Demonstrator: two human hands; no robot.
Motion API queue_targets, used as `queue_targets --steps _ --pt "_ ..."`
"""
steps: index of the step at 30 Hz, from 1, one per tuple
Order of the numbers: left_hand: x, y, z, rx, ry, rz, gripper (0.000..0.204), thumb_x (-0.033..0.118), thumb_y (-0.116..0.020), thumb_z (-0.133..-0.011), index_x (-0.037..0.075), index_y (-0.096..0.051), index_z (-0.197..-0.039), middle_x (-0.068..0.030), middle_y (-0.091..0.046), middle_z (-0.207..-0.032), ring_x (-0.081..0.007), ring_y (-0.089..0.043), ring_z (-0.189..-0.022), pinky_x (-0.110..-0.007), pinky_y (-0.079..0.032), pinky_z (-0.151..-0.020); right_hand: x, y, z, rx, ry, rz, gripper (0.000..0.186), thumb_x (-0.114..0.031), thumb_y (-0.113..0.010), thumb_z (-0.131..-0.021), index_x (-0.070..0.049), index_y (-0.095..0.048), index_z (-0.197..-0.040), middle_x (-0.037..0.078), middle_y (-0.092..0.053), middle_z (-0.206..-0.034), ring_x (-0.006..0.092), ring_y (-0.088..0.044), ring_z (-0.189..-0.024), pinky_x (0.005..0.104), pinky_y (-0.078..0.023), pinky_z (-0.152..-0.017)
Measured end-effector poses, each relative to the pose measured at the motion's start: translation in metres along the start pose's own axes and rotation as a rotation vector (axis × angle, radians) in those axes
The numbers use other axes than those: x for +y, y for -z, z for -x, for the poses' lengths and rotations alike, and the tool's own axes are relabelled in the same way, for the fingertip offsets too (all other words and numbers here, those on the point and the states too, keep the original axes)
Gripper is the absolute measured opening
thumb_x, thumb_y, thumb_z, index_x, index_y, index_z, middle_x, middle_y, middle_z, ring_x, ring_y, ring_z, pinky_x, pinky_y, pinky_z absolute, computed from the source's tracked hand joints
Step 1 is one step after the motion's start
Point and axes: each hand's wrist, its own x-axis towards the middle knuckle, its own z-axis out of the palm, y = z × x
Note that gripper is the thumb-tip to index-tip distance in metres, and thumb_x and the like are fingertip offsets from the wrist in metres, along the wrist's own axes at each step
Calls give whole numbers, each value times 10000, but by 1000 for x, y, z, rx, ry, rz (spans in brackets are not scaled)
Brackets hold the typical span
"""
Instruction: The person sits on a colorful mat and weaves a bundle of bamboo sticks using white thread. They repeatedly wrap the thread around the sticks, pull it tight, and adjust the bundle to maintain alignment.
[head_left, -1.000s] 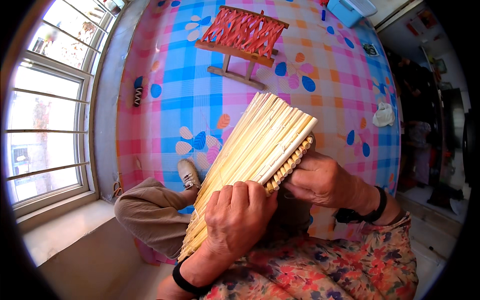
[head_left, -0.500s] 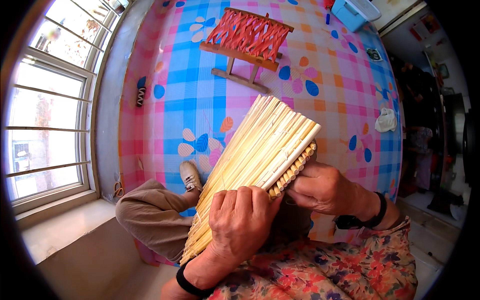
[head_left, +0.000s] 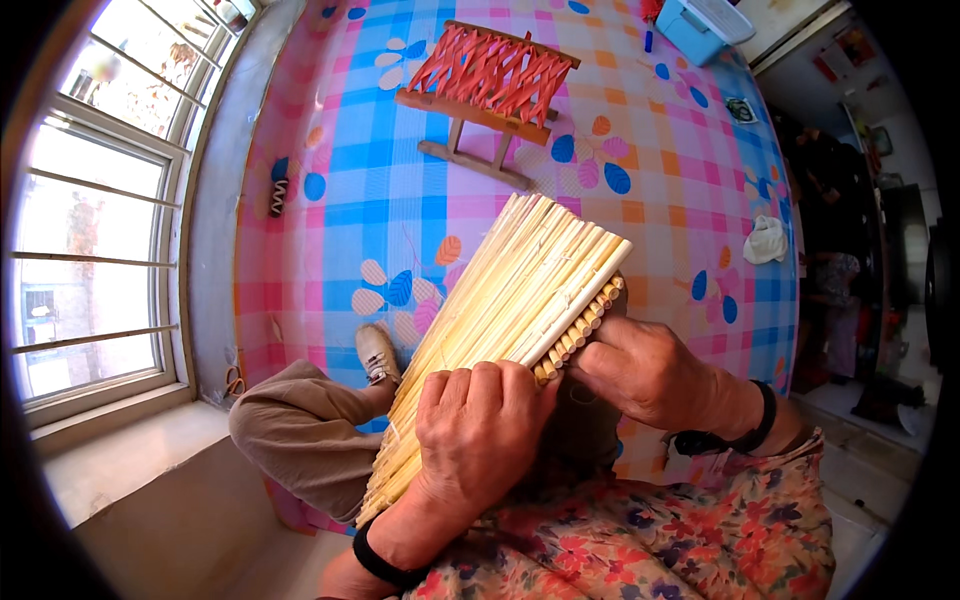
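A mat of straw-coloured stalks point(head_left: 490, 290), bound side by side with thin thread, lies slanted across my lap, doubled over along its right edge. Along that edge the round cut ends of the lower layer show beneath a paler outer stalk. My left hand point(head_left: 480, 425) is closed over the near edge, knuckles up, gripping the mat with the thumb side by the cut ends. Close against those ends is my right hand point(head_left: 650, 370), its fingers bent and pressed together. Its fingertips are hidden beside the mat, so what they pinch cannot be made out.
A wooden stand point(head_left: 480, 118) wound with red strips is ahead on the checked, leaf-patterned floor covering point(head_left: 370, 230). A blue bin point(head_left: 700, 28) is at the far right, a white cloth bag point(head_left: 766, 240) below it. Scissors point(head_left: 235, 380) lie left by the barred window point(head_left: 95, 260).
The view has shifted slightly. Both hands keep their places on the mat, and the right fingers have moved a little against its cut ends.
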Motion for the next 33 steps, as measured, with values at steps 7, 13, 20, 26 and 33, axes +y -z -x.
queue_targets --steps 7,13,20,26,33 --pt "-21 10 -7 -20 -25 -17 314 247 -756 -760 99 -484 -703 -56 -497 -655 -230 -530 -588 -363 -418 -568 -2 33 14 116 -219 -236 104 -36 -659 -840 -28 -626 -938 106 -492 -784 244 -535 -654 336 -436 -574" --pt "-68 33 -27 -53 89 28 190 182 -687 -835 57 -565 -761 -97 -554 -686 -286 -575 -623 -393 -450 -558 3 -20 -25 333 -175 -376 175 -41 -663 -839 -40 -653 -1014 110 -530 -811 260 -572 -714 351 -467 -626" --pt "-106 54 -29 -77 235 140 188 146 -560 -940 -20 -603 -862 -127 -562 -710 -227 -530 -633 -325 -439 -614 2 -76 -84 431 -84 -494 209 -91 -645 -860 -74 -659 -1067 129 -523 -821 314 -578 -742 388 -473 -643" --pt "-126 54 -26 -31 282 142 155 148 -609 -906 0 -606 -859 -150 -609 -774 -326 -605 -689 -372 -475 -639 -3 -99 -114 434 -63 -439 215 -136 -622 -877 -98 -664 -1084 132 -533 -841 335 -588 -774 417 -481 -664" --pt "-125 57 -28 -31 317 175 168 164 -614 -910 5 -612 -856 -142 -611 -769 -292 -605 -673 -351 -474 -638 7 -112 -124 479 4 -454 243 -131 -614 -877 -106 -656 -1114 139 -536 -847 345 -589 -783 427 -487 -678"
